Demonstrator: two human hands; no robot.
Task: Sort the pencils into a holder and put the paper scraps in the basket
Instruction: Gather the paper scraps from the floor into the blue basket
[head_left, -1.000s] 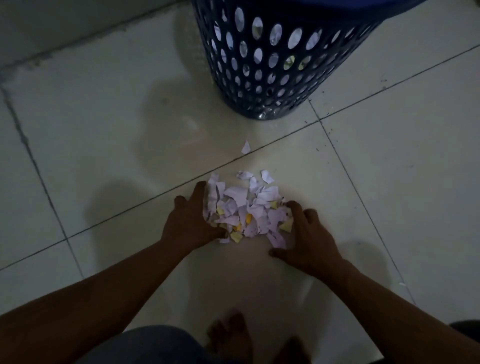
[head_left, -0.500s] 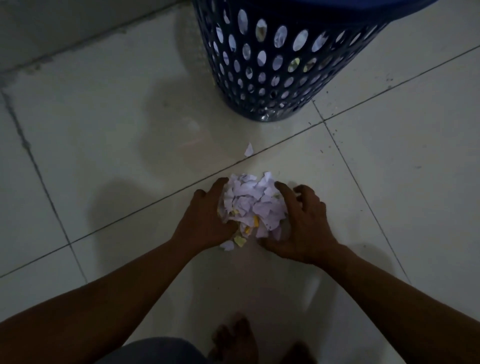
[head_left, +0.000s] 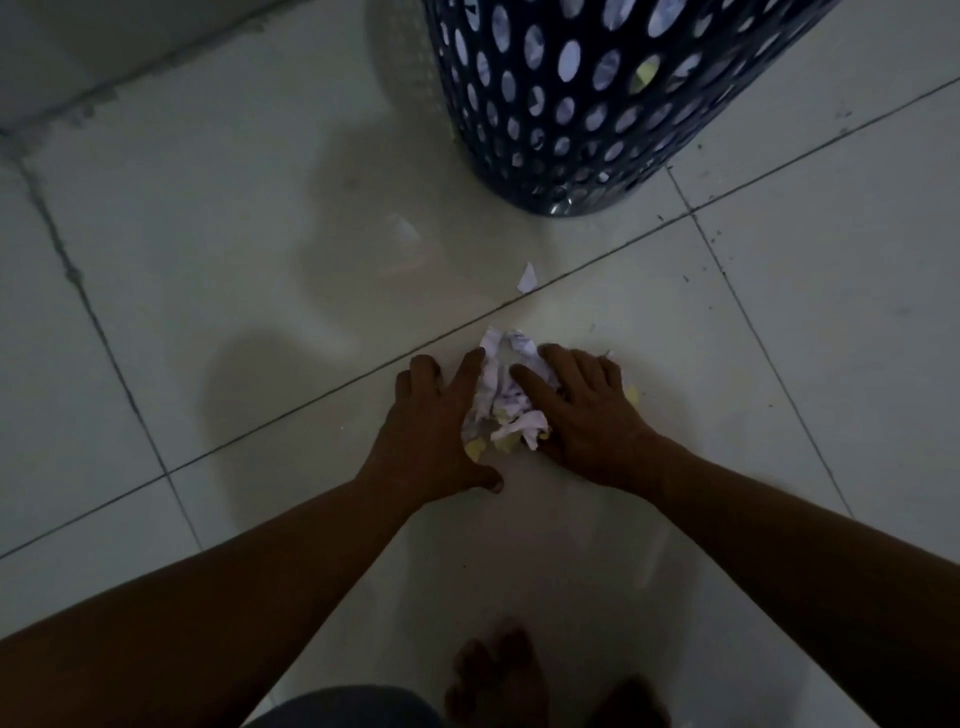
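Observation:
A small heap of white and yellow paper scraps (head_left: 506, 410) lies on the tiled floor, squeezed between both hands. My left hand (head_left: 431, 421) presses against its left side with fingers stretched forward and the thumb on the floor. My right hand (head_left: 587, 410) lies over the heap's right side, fingers spread across the scraps, and a yellow bit pokes out beyond it. One loose white scrap (head_left: 527, 278) lies farther out, on the tile joint. The dark perforated basket (head_left: 597, 104) stands beyond it, with paper showing through its holes. No pencils or holder are in view.
The floor is pale tile with dark joints (head_left: 727, 270). A wall base (head_left: 104, 88) runs along the top left. My bare feet (head_left: 498, 680) are at the bottom edge, just behind my arms.
Both hands have pushed inward, packing the spread-out scraps into a tight heap, and now cover most of it. The view has moved closer to the floor and basket.

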